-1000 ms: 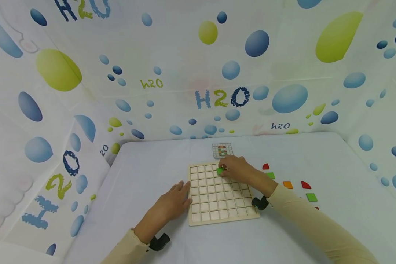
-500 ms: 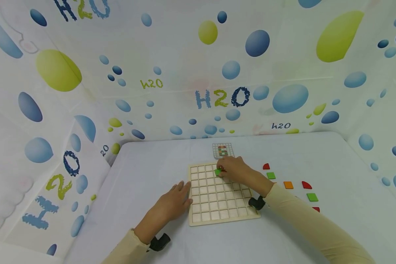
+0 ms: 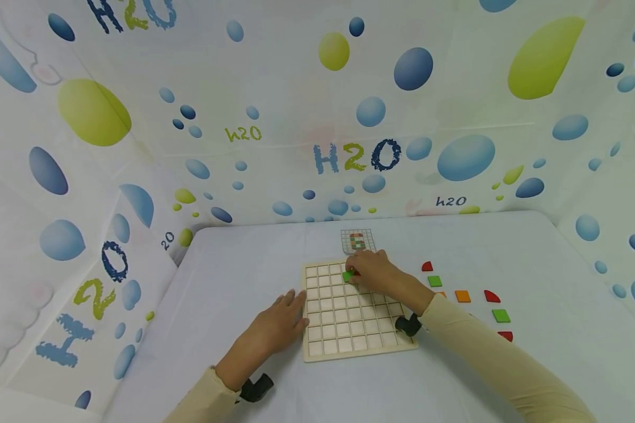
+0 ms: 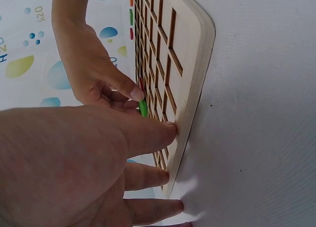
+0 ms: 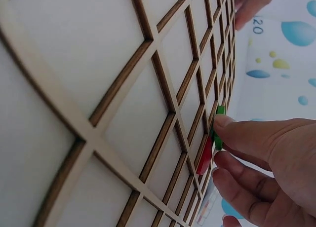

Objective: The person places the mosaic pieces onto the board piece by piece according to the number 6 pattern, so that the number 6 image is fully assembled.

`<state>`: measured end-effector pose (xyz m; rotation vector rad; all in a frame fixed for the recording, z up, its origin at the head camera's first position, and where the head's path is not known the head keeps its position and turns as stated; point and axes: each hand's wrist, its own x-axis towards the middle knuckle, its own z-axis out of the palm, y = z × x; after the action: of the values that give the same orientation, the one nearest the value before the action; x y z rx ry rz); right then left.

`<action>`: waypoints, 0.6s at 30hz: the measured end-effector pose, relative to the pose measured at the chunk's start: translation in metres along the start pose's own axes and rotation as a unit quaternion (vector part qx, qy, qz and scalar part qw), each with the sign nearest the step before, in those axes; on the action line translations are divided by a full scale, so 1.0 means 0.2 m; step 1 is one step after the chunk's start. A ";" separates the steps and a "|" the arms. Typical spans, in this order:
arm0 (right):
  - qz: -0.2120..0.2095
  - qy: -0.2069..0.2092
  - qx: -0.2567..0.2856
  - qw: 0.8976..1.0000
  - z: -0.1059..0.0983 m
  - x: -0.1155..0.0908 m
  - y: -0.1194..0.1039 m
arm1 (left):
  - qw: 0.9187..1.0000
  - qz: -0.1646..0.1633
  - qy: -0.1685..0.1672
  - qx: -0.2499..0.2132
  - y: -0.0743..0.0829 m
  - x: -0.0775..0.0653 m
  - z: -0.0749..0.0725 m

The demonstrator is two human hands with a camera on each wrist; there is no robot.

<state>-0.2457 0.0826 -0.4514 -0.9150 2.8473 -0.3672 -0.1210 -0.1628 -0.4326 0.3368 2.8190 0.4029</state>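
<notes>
A pale wooden grid board (image 3: 341,329) lies on the table. My right hand (image 3: 376,273) is over the far part of the board, pinching a green square tile (image 3: 347,277) between thumb and fingers. In the right wrist view the green tile (image 5: 220,111) stands on edge or tilted at the grid, close by a red tile (image 5: 204,159) in the board. Straight fingers of my left hand (image 3: 280,323) rest against the board's left edge; the left wrist view shows its thumb touching the wooden rim (image 4: 190,103).
Behind the board lies a small grid card (image 3: 367,236) with a coloured pattern. To the right are loose tiles: a red quarter-round (image 3: 427,267), a green square (image 3: 434,281), an orange square (image 3: 463,296), another red quarter-round (image 3: 491,296), another green square (image 3: 501,316).
My right hand has shifted slightly left over the board with the green tile. More of the red tile at the lower right shows. The left hand has stayed in place.
</notes>
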 end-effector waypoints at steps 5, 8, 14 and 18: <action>0.000 0.003 0.008 1.000 0.00 -0.01 0.00 | 1.000 0.001 0.000 0.000 0.00 0.00 0.00; -0.002 0.006 0.015 1.000 0.00 -0.01 0.00 | 1.000 0.001 0.000 0.002 0.00 0.00 0.00; -0.004 0.009 0.023 1.000 -0.01 -0.02 -0.01 | 1.000 0.003 0.003 0.006 0.00 0.00 0.00; -0.004 0.010 0.025 1.000 0.00 -0.02 0.00 | 1.000 0.002 0.002 0.007 -0.01 0.00 0.00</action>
<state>-0.2428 0.0844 -0.4509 -0.9192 2.8396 -0.4500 -0.1216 -0.1635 -0.4340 0.3461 2.8266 0.3848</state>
